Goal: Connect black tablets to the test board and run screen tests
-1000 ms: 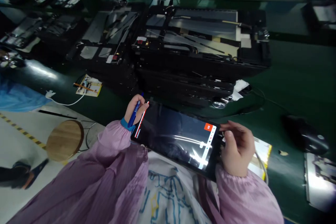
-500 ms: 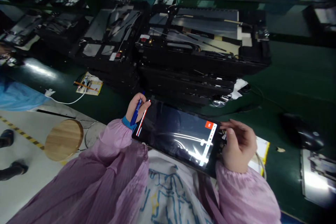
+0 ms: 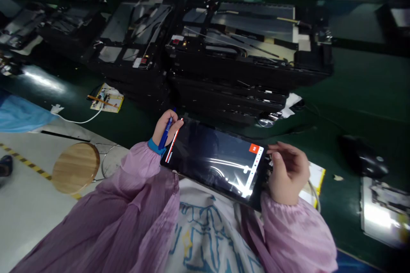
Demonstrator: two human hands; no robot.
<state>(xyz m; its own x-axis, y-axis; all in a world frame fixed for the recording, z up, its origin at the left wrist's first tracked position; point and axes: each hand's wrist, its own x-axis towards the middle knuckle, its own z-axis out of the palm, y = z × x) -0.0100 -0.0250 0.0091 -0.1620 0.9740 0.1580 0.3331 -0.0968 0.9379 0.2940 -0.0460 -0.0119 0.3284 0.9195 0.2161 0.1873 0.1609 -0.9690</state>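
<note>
A tablet-sized black screen (image 3: 211,155) is held tilted in front of my body, with a red-and-white strip along its left end and a red square with a white bar at its right. My left hand (image 3: 165,130) pinches its left end between thumb and fingers. A blue pen (image 3: 165,134) is tucked in that same hand. At the right end, my right hand (image 3: 286,175) is curled with its fingertips against the screen's edge. Small metal parts show between that hand and the edge; what exactly the fingers grip there is partly hidden.
Stacks of black screen assemblies (image 3: 250,64) stand just beyond the screen, with another stack (image 3: 128,51) to the left. A yellow-edged board (image 3: 109,99) with a white cable lies at left. A black mouse-like object (image 3: 363,158) and a silver panel (image 3: 382,213) lie right. A wooden stool (image 3: 76,167) stands lower left.
The view has shifted slightly. Both hands keep their places on the screen. A co-worker's hand at the top has left its former spot.
</note>
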